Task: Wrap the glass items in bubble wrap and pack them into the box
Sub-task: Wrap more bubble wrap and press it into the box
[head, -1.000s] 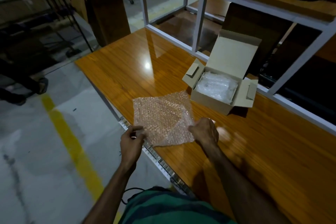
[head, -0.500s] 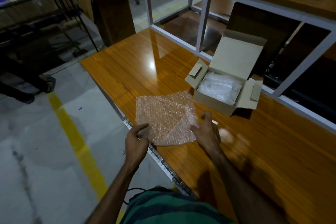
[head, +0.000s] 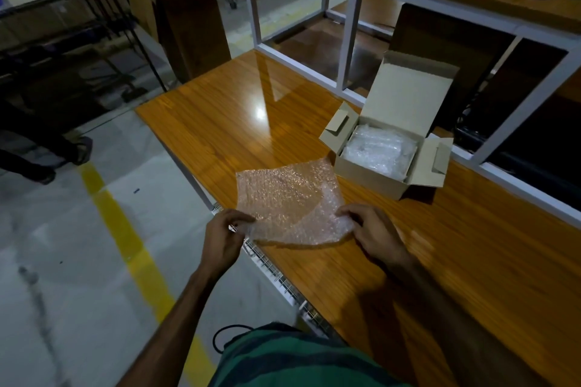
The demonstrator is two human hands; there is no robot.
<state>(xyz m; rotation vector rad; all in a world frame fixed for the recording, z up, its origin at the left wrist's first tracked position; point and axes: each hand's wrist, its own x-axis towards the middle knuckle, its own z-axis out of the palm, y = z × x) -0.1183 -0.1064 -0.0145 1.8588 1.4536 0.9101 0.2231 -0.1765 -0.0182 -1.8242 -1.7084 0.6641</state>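
Bubble wrap sheet [head: 289,198] flat on table, near edge lifted; open cardboard box [head: 374,177] beside, wrapped bundle [head: 377,151] inside.

Glossy wooden table [head: 440,261], white shelf frame [head: 353,19], grey floor [head: 78,276] with yellow line [head: 125,229].

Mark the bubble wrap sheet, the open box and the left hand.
bubble wrap sheet [head: 290,198], head view, middle of the sheet.
open box [head: 366,180], head view, front wall.
left hand [head: 221,237], head view, back of the hand.

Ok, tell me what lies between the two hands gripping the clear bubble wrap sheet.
Head view: only the near edge of the clear bubble wrap sheet, lifted and curling, spans from left hand to right hand.
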